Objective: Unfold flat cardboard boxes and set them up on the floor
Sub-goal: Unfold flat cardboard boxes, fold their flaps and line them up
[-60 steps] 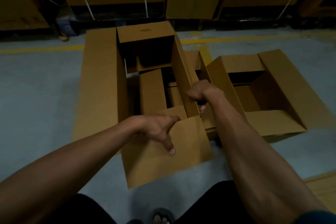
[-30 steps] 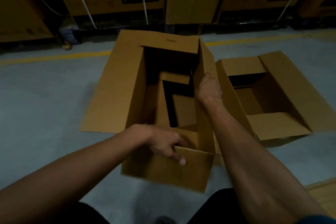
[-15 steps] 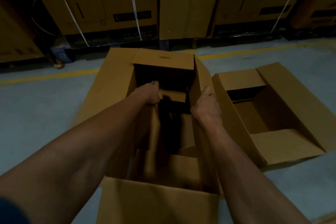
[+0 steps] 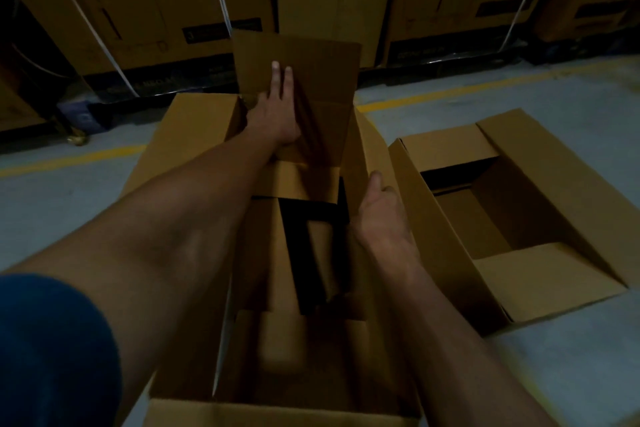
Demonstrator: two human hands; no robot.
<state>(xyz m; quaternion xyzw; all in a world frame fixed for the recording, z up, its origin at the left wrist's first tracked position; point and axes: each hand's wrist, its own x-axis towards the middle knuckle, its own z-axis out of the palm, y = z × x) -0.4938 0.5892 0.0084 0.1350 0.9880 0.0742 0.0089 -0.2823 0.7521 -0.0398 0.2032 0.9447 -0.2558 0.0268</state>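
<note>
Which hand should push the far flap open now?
Probably the left hand. Its straight fingers already press on the far flap, while the right hand rests nearer, on the box's right wall.

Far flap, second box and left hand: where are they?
far flap (image 4: 322, 66), head view, on its bare upper face.
second box (image 4: 446, 225), head view, on its near side wall.
left hand (image 4: 273, 114), head view, on its back.

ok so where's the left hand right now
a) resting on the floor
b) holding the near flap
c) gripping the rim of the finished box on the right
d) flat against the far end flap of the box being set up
d: the left hand lies with straight fingers against the raised far end flap of the box being set up, while the right hand is at that box's right wall.
</note>
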